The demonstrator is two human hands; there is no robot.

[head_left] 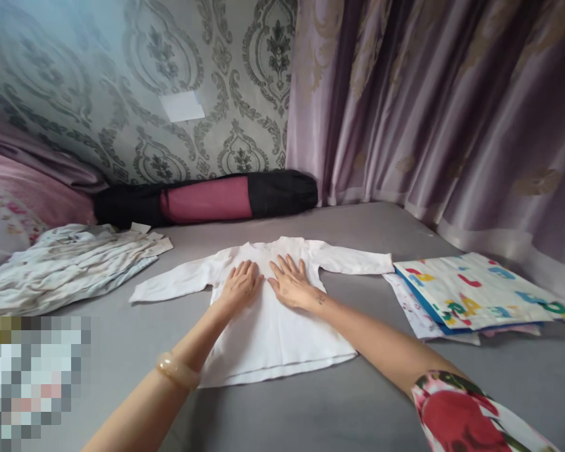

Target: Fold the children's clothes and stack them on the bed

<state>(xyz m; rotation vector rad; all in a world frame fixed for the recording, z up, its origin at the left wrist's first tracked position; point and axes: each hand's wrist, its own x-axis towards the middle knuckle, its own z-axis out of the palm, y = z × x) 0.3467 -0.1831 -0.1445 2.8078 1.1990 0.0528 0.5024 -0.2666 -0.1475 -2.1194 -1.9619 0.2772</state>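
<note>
A small white long-sleeved shirt [277, 339] lies spread out on a grey sheet, its sleeves stretched to both sides and its neckline away from me. My left hand [241, 284] rests flat on the left half of its chest, palm down. Beside it, my right hand [292, 282] lies on the right half of the chest with the fingers spread. Neither hand grips the cloth. The right cuff of the shirt touches a stack of folded cloths, the top one white with coloured letters [480, 292].
To the left lies a crumpled pale patterned cloth [70, 267]. A long black and maroon roll [207, 199] sits along the papered wall. Purple curtains [381, 107] hang at the right. The grey sheet [367, 408] extends around the shirt. A lower-left patch is pixelated.
</note>
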